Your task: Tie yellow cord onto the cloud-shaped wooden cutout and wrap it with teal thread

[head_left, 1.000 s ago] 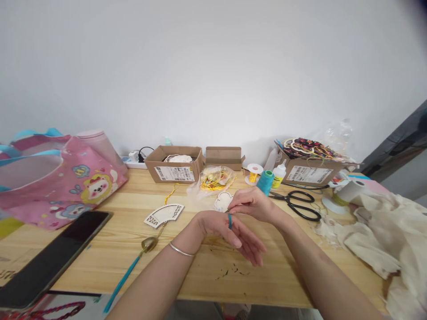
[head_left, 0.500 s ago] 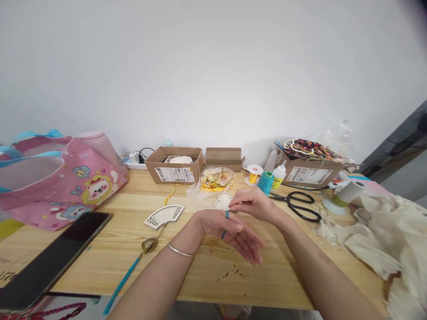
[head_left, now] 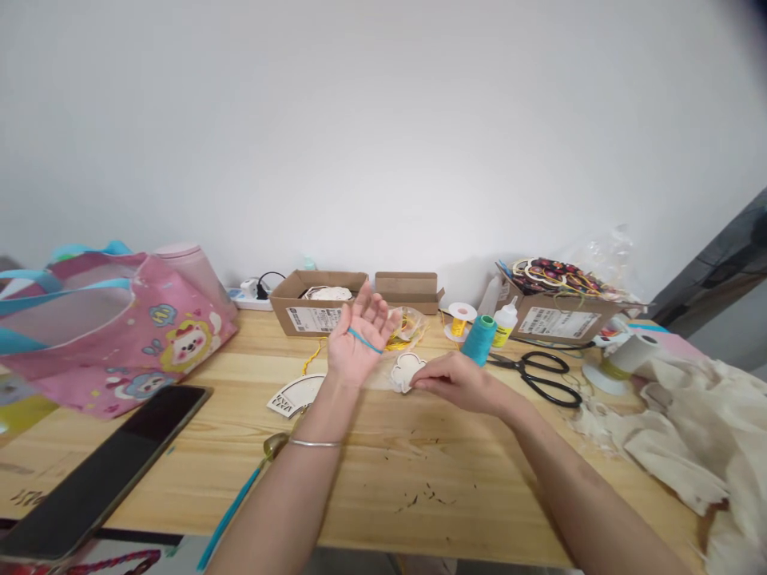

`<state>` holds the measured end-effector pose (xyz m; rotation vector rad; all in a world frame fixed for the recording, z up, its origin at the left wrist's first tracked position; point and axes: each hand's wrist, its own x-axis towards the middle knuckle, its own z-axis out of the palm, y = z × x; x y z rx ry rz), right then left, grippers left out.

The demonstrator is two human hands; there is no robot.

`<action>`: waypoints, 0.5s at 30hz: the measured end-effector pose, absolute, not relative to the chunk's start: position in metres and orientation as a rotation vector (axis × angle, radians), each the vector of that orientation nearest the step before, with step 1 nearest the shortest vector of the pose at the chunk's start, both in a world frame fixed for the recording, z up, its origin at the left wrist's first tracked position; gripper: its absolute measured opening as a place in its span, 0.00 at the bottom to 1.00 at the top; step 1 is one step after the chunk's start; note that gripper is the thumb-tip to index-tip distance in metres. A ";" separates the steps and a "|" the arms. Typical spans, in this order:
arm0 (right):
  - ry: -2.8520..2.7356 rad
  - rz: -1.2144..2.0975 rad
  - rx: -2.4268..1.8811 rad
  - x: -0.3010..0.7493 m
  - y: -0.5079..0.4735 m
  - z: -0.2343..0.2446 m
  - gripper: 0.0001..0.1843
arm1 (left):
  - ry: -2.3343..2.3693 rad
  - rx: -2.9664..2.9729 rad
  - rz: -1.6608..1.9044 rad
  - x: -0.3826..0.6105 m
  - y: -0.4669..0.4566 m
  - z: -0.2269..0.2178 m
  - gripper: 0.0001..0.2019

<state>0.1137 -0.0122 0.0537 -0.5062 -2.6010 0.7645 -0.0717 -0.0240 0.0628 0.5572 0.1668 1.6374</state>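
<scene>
My left hand [head_left: 361,335] is raised palm up over the wooden table [head_left: 383,479], fingers spread, with a teal thread [head_left: 365,341] lying across the palm. My right hand [head_left: 456,382] rests low on the table with fingers pinched together, next to a white cloud-shaped wooden cutout [head_left: 406,369]; what it pinches is too thin to make out. A teal thread spool [head_left: 479,339] stands just behind the right hand. A white fan-shaped cutout [head_left: 295,394] lies left of my left forearm.
A pink bag [head_left: 113,335] and a dark tablet [head_left: 101,471] lie at the left. Cardboard boxes [head_left: 315,302], a bag of yellow cord [head_left: 407,327], a glue bottle [head_left: 506,319] and black scissors [head_left: 542,372] line the back. Cream cloth [head_left: 689,431] piles at the right. A teal-handled spoon [head_left: 252,479] lies near the front.
My left hand has turned palm up and lifted toward the boxes, the teal thread now across its palm. My right hand dropped from the left fingers to the table by the cloud cutout.
</scene>
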 end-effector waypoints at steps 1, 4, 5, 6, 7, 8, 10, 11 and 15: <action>-2.615 0.766 -0.537 0.119 -0.011 0.065 0.15 | 0.147 0.532 1.712 -0.077 -0.021 0.062 0.19; -2.698 0.694 -0.672 0.139 -0.002 0.108 0.14 | 0.097 0.438 1.863 -0.090 -0.013 0.057 0.19; -2.731 0.653 -0.733 0.145 0.003 0.124 0.15 | 0.092 0.404 1.888 -0.093 -0.011 0.055 0.19; -2.720 0.599 -0.786 0.151 0.009 0.141 0.14 | 0.097 0.372 1.903 -0.095 -0.009 0.052 0.20; -2.695 0.551 -0.818 0.155 0.015 0.156 0.13 | 0.107 0.344 1.908 -0.095 -0.007 0.050 0.20; -2.678 0.513 -0.838 0.159 0.022 0.171 0.13 | 0.119 0.323 1.906 -0.095 -0.006 0.048 0.20; -2.617 0.427 -0.878 0.162 0.036 0.196 0.13 | 0.135 0.306 1.888 -0.092 -0.005 0.045 0.19; -2.605 0.383 -0.862 0.163 0.042 0.206 0.12 | 0.135 0.308 1.875 -0.090 -0.004 0.044 0.19; -2.448 0.226 -0.895 0.157 0.053 0.241 0.16 | 0.118 0.331 1.839 -0.087 -0.004 0.041 0.18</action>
